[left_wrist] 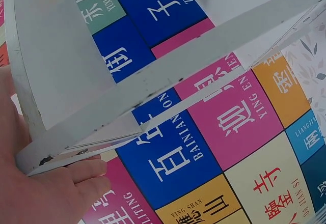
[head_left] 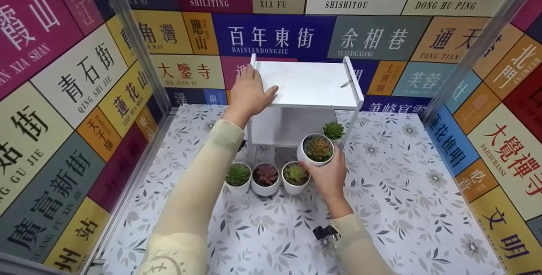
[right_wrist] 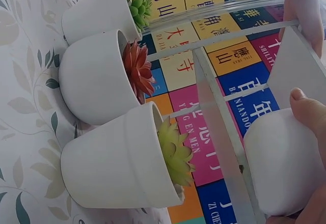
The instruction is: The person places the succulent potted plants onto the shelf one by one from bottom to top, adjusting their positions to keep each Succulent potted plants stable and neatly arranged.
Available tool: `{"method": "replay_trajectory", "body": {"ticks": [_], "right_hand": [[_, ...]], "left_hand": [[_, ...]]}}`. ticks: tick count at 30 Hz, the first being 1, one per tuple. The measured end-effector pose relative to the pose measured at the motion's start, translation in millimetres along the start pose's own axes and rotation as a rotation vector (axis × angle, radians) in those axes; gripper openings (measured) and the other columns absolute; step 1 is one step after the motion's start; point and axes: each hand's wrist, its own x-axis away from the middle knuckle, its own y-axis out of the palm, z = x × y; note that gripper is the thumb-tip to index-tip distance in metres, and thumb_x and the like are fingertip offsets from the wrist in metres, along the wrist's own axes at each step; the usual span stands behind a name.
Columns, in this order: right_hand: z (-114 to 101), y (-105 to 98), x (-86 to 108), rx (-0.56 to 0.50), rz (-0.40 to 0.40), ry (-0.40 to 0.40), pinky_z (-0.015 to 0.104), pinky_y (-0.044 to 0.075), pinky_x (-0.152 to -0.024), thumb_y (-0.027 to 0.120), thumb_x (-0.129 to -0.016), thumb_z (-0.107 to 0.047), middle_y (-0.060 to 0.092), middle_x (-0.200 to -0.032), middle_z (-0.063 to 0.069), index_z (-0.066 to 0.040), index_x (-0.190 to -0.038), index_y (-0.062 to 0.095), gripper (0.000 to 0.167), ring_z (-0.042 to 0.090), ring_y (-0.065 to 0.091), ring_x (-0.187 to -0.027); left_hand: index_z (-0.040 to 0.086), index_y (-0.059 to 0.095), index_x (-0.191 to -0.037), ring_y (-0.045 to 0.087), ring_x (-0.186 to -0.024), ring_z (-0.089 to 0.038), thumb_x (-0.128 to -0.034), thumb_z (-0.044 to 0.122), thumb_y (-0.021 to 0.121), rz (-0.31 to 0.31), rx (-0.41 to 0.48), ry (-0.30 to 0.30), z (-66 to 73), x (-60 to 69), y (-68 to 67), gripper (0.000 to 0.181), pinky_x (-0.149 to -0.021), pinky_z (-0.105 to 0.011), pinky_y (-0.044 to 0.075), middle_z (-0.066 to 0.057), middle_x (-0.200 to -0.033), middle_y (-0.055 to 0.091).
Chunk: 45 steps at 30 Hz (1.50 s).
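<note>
In the right wrist view I am watching the right hand (right_wrist: 312, 118) gripping a rounded white pot (right_wrist: 284, 163) beside a white shelf (right_wrist: 298, 63), which the left hand (right_wrist: 305, 10) is touching. Three more white pots (right_wrist: 90, 76) are standing in a row on a leaf-patterned covering (right_wrist: 19, 127), bearing a green succulent (right_wrist: 138, 7), a red succulent (right_wrist: 138, 71) and a yellow-green succulent (right_wrist: 174, 152); lettered panels (right_wrist: 196, 142) are showing behind.

Five potted succulents (head_left: 265, 177) are counted: three are lined up on the surface (head_left: 389, 211) before the front edge of one white shelf unit (head_left: 305, 82), one is held, one is seen near that unit's right edge. One left hand (head_left: 250, 93) and one right hand (head_left: 331, 174) are shown.
</note>
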Motion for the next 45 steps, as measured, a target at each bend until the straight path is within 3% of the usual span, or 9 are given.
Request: {"method": "replay_trajectory", "body": {"ticks": [8, 17, 25, 45], "right_hand": [[-0.2, 3.2, -2.4, 0.012, 0.022, -0.018, 0.057, 0.047, -0.114, 0.101, -0.065, -0.046, 0.055, -0.14, 0.018, -0.005, -0.153, 0.05, 0.109, 0.037, 0.056, -0.131], [-3.8, 4.6, -4.5, 0.023, 0.013, -0.015, 0.054, 0.043, -0.121, 0.098, -0.072, -0.045, 0.049, -0.146, 0.023, 0.001, -0.158, 0.042, 0.112, 0.041, 0.052, -0.138], [-7.2, 7.6, -4.6, 0.053, -0.016, -0.022, 0.058, 0.044, -0.119, 0.096, -0.076, -0.047, 0.044, -0.149, 0.024, 0.002, -0.161, 0.034, 0.116, 0.043, 0.051, -0.137], [-21.4, 8.0, -6.1, 0.124, -0.043, -0.014, 0.059, 0.042, -0.121, 0.094, -0.076, -0.047, 0.042, -0.154, 0.026, 0.002, -0.158, 0.035, 0.112, 0.044, 0.048, -0.141]], "left_hand": [[-0.008, 0.022, -0.166, 0.014, -0.167, -0.038, -0.1055, 0.068, 0.043, 0.0, -0.007, 0.006, 0.1, -1.6, 0.0, 0.099, -0.138, -0.047, 0.013, -0.024, -0.177, 0.016], [-0.007, 0.023, -0.166, 0.013, -0.167, -0.038, -0.1057, 0.067, 0.043, 0.002, 0.0, 0.001, 0.1, -0.8, 0.8, 0.098, -0.138, -0.047, 0.013, -0.024, -0.177, 0.016], [-0.008, 0.024, -0.165, 0.014, -0.167, -0.038, -0.1064, 0.066, 0.042, 0.001, -0.007, 0.003, 0.1, -0.9, 0.7, 0.096, -0.138, -0.046, 0.013, -0.024, -0.177, 0.016], [-0.008, 0.024, -0.165, 0.017, -0.167, -0.036, -0.1017, 0.072, 0.048, 0.016, 0.024, 0.012, -1.3, 0.6, 0.6, 0.105, -0.138, -0.046, 0.015, -0.024, -0.177, 0.018]]}}
